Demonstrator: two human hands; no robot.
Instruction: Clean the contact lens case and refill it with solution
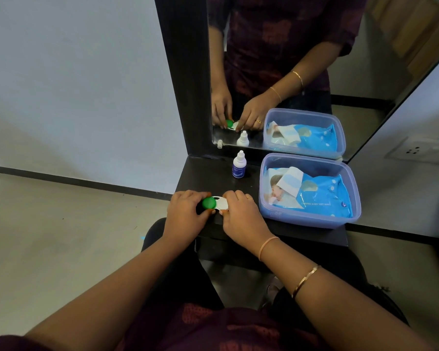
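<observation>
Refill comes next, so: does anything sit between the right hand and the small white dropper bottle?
Nothing visible. Only bare dark shelf lies between the right hand, gripping the white green-capped lens case, and the blue-labelled white plastic bottle.

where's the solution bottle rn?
Head view: the bottle stands upright at the back of the dark shelf, just before the mirror, left of the tub of wipes and beyond the lens case.

Left hand (185, 210), right hand (242, 215): both curled.
</observation>
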